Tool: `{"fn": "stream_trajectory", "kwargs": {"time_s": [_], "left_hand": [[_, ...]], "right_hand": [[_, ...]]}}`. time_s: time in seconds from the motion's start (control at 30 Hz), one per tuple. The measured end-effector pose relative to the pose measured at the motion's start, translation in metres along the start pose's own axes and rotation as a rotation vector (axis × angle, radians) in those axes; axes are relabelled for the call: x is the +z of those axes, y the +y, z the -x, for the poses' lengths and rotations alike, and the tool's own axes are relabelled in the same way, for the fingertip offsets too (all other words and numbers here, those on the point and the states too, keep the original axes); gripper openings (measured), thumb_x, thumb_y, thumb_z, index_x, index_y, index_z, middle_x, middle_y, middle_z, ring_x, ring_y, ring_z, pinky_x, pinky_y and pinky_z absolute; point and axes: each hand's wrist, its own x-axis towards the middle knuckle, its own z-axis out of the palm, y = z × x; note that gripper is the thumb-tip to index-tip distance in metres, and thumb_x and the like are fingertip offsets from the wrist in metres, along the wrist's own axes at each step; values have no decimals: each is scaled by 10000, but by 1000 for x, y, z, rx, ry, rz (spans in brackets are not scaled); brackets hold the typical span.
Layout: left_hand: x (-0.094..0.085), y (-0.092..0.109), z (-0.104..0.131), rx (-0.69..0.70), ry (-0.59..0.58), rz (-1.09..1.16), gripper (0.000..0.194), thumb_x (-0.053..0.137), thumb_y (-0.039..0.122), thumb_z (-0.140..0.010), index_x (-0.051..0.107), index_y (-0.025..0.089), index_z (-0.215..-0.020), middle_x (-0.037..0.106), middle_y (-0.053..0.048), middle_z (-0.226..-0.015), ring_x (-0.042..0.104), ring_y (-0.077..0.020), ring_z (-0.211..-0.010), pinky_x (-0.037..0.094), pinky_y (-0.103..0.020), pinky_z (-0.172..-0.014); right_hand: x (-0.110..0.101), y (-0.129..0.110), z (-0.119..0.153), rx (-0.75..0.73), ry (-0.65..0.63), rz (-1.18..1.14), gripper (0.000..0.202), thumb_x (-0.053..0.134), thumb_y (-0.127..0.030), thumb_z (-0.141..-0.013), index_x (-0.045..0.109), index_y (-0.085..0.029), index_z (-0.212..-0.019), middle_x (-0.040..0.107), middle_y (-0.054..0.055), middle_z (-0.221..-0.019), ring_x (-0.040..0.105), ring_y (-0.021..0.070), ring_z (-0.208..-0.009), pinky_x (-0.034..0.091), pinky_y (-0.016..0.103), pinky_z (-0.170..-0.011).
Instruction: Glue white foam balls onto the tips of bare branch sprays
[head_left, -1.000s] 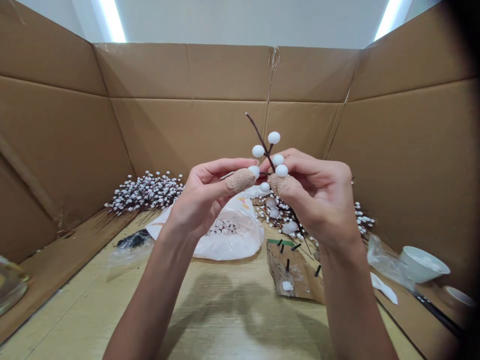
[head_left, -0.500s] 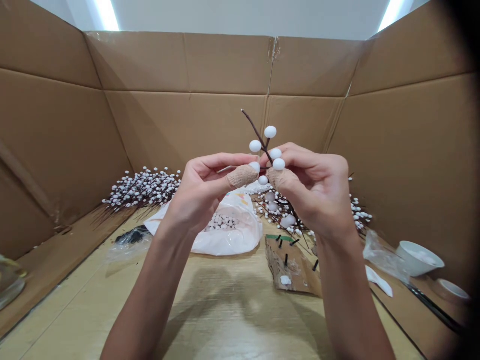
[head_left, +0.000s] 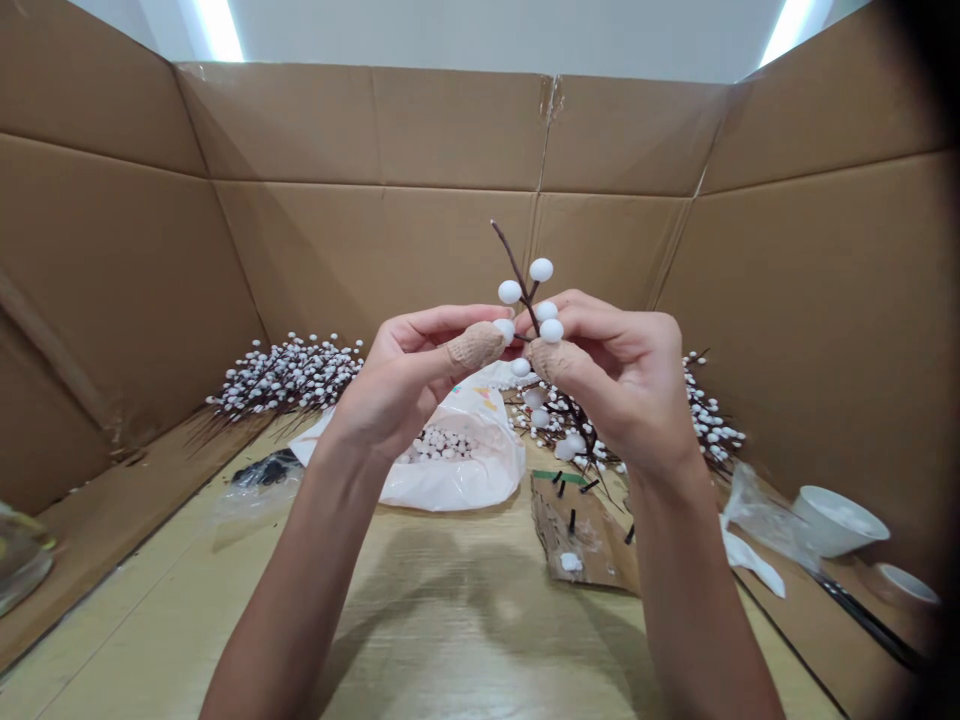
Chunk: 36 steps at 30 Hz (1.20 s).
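A dark brown stem (head_left: 516,258) with several white balls stands up between my hands, its bare tip pointing up and left. My left hand (head_left: 420,365), with a tan cover on the thumb, pinches a white ball (head_left: 503,331) at the end of a short side twig. My right hand (head_left: 615,370), its thumb covered too, grips the stem just below two white balls. More balls of the branch hang beneath my right thumb. Behind my left wrist lies an open white bag (head_left: 457,485) with small white balls inside.
White-berried branches (head_left: 289,375) lie at the back left, others (head_left: 712,420) at the back right. A cardboard piece (head_left: 581,560) holds black sticks and a white lump. At right are a white bowl (head_left: 836,520), a tape roll and a black tool (head_left: 866,615). Cardboard walls surround the table.
Both hands and the branch have shifted slightly to the left, the right hand a little more. The stem stands a bit more upright. Both grips look the same.
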Motion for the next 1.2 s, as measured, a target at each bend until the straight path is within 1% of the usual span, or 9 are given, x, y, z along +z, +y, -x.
{"fn": "stream_trajectory", "kwargs": {"time_s": [0.13,0.3,0.4,0.5,0.63,0.73,0.87,1.03,1.2], "left_hand": [[-2,1,-1,-12,2,7,144,823,182,-646,781,174,-783,770,-18,-811,720,-153,-777,581,-215,-788],[-1,4,1,-7,-18,-20,123,806,189,-675,781,180,-794,771,-18,-803,722,-153,-766,587,-225,-781],[0,5,3,-4,-24,-32,116,801,193,-684,780,181,-797,770,-18,-792,721,-150,-762,585,-220,-773],[1,6,4,-12,-5,-51,137,822,205,-655,781,183,-784,769,-24,-776,722,-159,-740,588,-235,-751],[4,4,5,-3,18,-70,163,841,224,-625,781,180,-769,769,-37,-786,723,-177,-744,589,-266,-760],[4,2,4,20,20,-80,153,837,226,-636,781,191,-774,770,-36,-802,724,-182,-765,588,-277,-777],[4,-1,2,31,7,-88,137,832,213,-646,780,200,-772,773,-29,-818,724,-184,-797,584,-280,-799],[3,-1,2,35,4,-89,127,823,197,-660,779,202,-780,774,-26,-831,725,-176,-801,581,-283,-817],[3,-3,2,36,29,-106,137,831,202,-648,779,200,-775,775,-36,-843,724,-187,-824,576,-300,-835]], "right_hand": [[0,-1,0,62,6,-41,182,592,-124,-764,591,-191,-595,613,3,-721,548,116,-656,446,249,-557],[1,-2,1,64,13,-68,154,587,-144,-782,605,-189,-636,597,5,-714,550,124,-678,458,260,-584],[3,-3,2,71,33,-56,174,585,-151,-789,585,-179,-617,590,5,-711,522,110,-647,432,251,-551],[4,-5,3,65,41,-17,210,575,-148,-798,565,-171,-589,582,5,-699,491,96,-607,391,244,-509],[3,-7,3,37,41,48,212,560,-124,-798,577,-168,-592,586,9,-690,507,105,-621,385,251,-512],[2,-6,3,27,42,73,200,563,-123,-799,591,-167,-606,593,12,-700,518,112,-642,384,254,-521],[2,-3,3,20,45,83,211,559,-134,-813,600,-166,-608,590,10,-706,499,104,-629,365,249,-510],[2,-1,2,4,32,89,188,568,-134,-814,619,-165,-635,573,5,-687,514,110,-650,382,246,-535],[3,2,2,-16,39,120,184,567,-135,-814,616,-156,-637,566,3,-683,488,99,-631,366,237,-525]]}}
